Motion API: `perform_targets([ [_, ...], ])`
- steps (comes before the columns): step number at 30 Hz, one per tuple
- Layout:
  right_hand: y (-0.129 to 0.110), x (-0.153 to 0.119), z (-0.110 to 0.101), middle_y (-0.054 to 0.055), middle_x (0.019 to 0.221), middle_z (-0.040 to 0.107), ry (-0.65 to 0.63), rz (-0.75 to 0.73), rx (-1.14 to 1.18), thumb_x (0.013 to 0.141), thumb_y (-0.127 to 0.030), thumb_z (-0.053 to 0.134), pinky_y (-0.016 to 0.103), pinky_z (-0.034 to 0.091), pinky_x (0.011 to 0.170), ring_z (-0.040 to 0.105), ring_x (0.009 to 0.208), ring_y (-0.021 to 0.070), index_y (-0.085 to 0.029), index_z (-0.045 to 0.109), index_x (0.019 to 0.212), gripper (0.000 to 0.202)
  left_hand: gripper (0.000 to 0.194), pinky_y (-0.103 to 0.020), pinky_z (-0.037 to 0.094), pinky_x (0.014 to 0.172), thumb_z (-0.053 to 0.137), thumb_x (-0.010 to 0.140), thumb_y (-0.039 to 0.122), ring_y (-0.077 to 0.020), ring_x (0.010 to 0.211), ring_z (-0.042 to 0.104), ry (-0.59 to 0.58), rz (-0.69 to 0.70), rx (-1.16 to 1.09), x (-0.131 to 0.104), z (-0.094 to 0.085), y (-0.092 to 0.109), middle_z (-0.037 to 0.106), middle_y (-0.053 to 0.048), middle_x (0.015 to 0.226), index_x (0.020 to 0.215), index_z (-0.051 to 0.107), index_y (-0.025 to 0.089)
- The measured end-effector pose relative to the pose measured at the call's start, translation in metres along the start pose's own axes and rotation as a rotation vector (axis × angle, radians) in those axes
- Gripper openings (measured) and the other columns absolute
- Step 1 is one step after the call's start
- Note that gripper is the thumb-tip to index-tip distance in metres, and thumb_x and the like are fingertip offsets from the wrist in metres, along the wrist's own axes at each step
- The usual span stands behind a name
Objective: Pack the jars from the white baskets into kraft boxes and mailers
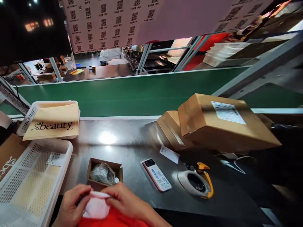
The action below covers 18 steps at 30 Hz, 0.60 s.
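Note:
Near the front edge of the metal table, my left hand [75,203] and my right hand [123,198] pinch a small whitish-pink sheet or pouch [97,207] between them; I cannot make out its exact kind. Both hands are closed on its upper corners. Just beyond them stands an open small cardboard box [120,172], holding a clear bubble-wrapped item [103,174] and a small white round piece. To the right of the box lies a phone [157,176] in a printed case. My red clothing shows below the hands.
A yellow tape dispenser [209,184] with a white roll lies right of the phone. Cardboard boxes [220,126] stand at back right. White plastic baskets [67,157] are at left, one under a "Sbeauty" mailer [54,123]. Beyond runs a green conveyor belt [123,96].

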State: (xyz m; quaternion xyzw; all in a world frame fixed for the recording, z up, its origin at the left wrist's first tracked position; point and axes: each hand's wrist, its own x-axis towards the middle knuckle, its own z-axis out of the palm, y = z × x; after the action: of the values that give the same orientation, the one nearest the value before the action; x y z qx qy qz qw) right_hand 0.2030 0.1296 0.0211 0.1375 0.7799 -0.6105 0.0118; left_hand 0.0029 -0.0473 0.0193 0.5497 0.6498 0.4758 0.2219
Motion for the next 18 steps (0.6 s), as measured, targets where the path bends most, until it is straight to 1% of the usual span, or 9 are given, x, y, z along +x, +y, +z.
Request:
perform_targets([
  [2, 0.008, 0.005, -0.013, -0.001, 0.078, 0.069, 0.150, -0.018, -0.066, 0.090, -0.017, 0.048, 0.021, 0.043, 0.068, 0.059, 0.073, 0.0128, -0.017, 0.078, 0.104, 0.033, 0.025, -0.028, 0.066, 0.083, 0.063, 0.098, 0.034, -0.0210, 0.097, 0.079, 0.093, -0.173, -0.010, 0.004, 0.002, -0.017, 0.081, -0.009, 0.112, 0.117, 0.076, 0.025],
  [4, 0.015, 0.015, -0.027, 0.003, 0.092, 0.076, 0.281, 0.026, -0.189, 0.094, -0.015, 0.041, 0.024, 0.048, 0.075, 0.066, 0.081, 0.0155, -0.017, 0.075, 0.114, 0.040, 0.035, -0.033, 0.066, 0.087, 0.062, 0.097, 0.040, -0.0248, 0.109, 0.076, 0.205, -0.339, -0.017, 0.013, 0.010, -0.039, 0.077, -0.013, 0.123, 0.125, 0.072, 0.022],
  [6, 0.019, 0.027, -0.036, 0.007, 0.097, 0.079, 0.262, 0.152, -0.390, 0.096, -0.015, 0.042, 0.026, 0.050, 0.077, 0.070, 0.085, 0.0177, -0.017, 0.076, 0.110, 0.036, 0.049, -0.040, 0.064, 0.095, 0.059, 0.094, 0.046, -0.0296, 0.122, 0.071, 0.244, -0.458, 0.004, 0.026, 0.024, -0.064, 0.071, -0.018, 0.136, 0.134, 0.065, 0.018],
  [8, 0.019, 0.038, -0.036, 0.013, 0.097, 0.079, 0.190, 0.286, -0.593, 0.093, -0.012, 0.050, 0.029, 0.052, 0.078, 0.072, 0.088, 0.0221, -0.014, 0.077, 0.102, 0.028, 0.061, -0.050, 0.054, 0.112, 0.055, 0.093, 0.049, -0.0340, 0.137, 0.061, 0.195, -0.522, 0.050, 0.040, 0.043, -0.086, 0.061, -0.023, 0.149, 0.142, 0.058, 0.012],
  [9, 0.017, 0.041, -0.031, 0.017, 0.102, 0.079, 0.182, 0.331, -0.670, 0.091, -0.009, 0.052, 0.032, 0.053, 0.082, 0.072, 0.094, 0.0256, -0.012, 0.076, 0.104, 0.028, 0.065, -0.053, 0.047, 0.119, 0.053, 0.093, 0.049, -0.0350, 0.144, 0.055, 0.154, -0.538, 0.069, 0.045, 0.053, -0.096, 0.056, -0.025, 0.154, 0.145, 0.055, 0.009],
  [11, 0.013, 0.048, -0.016, 0.026, 0.120, 0.073, 0.228, 0.352, -0.762, 0.086, -0.003, 0.053, 0.042, 0.052, 0.095, 0.068, 0.113, 0.0341, -0.007, 0.072, 0.119, 0.038, 0.069, -0.052, 0.034, 0.128, 0.047, 0.095, 0.047, -0.0341, 0.152, 0.045, 0.088, -0.556, 0.081, 0.050, 0.074, -0.112, 0.049, -0.026, 0.160, 0.149, 0.049, 0.006],
  [13, 0.012, 0.055, 0.003, 0.026, 0.129, 0.068, 0.242, 0.342, -0.812, 0.088, -0.006, 0.054, 0.049, 0.051, 0.101, 0.063, 0.123, 0.0378, -0.010, 0.069, 0.127, 0.042, 0.068, -0.048, 0.032, 0.130, 0.041, 0.097, 0.045, -0.0317, 0.154, 0.043, 0.087, -0.553, 0.075, 0.048, 0.090, -0.124, 0.048, -0.025, 0.162, 0.151, 0.047, 0.005],
  [16, 0.020, 0.072, 0.021, 0.022, 0.120, 0.074, 0.196, 0.349, -0.804, 0.092, -0.020, 0.060, 0.045, 0.057, 0.092, 0.071, 0.111, 0.0361, -0.014, 0.074, 0.119, 0.030, 0.065, -0.046, 0.032, 0.130, 0.033, 0.100, 0.040, -0.0287, 0.155, 0.042, 0.139, -0.498, 0.104, 0.034, 0.103, -0.138, 0.047, -0.023, 0.163, 0.154, 0.044, 0.005],
  [18, 0.030, 0.083, 0.023, 0.022, 0.108, 0.077, 0.177, 0.385, -0.791, 0.089, -0.016, 0.063, 0.041, 0.059, 0.085, 0.075, 0.099, 0.0351, -0.010, 0.076, 0.113, 0.028, 0.063, -0.046, 0.032, 0.130, 0.031, 0.100, 0.035, -0.0277, 0.155, 0.042, 0.159, -0.453, 0.133, 0.025, 0.105, -0.146, 0.047, -0.022, 0.163, 0.154, 0.043, 0.005],
])
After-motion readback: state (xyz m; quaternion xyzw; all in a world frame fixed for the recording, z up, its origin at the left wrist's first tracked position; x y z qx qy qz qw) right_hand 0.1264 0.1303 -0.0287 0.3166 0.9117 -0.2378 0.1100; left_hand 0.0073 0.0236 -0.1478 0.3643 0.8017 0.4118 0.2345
